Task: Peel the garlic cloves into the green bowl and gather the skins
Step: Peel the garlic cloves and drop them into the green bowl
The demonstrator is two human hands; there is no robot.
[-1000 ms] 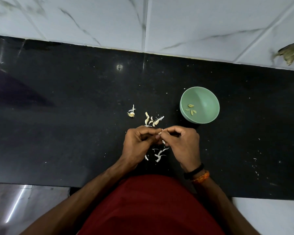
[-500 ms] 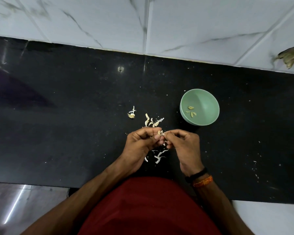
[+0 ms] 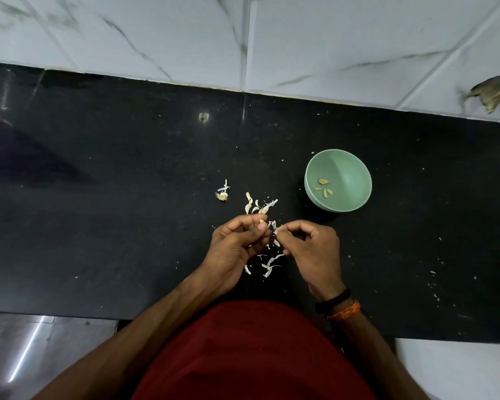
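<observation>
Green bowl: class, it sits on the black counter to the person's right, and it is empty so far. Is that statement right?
Not quite. The head view shows the green bowl on the black counter to the person's right, but it is not empty: a few peeled garlic cloves lie inside it.

The green bowl (image 3: 338, 180) is a pale, matte mint, and the peeled cloves (image 3: 324, 187) in it are yellowish. The counter (image 3: 98, 197) is glossy black with fine white specks. The wall tiles (image 3: 156, 33) are white with thin grey veins. The loose skins (image 3: 267, 264) are papery white; the unpeeled cloves (image 3: 256, 206) are cream. The shirt (image 3: 251, 356) is dark red, the wristbands (image 3: 339, 306) black and orange.
</observation>
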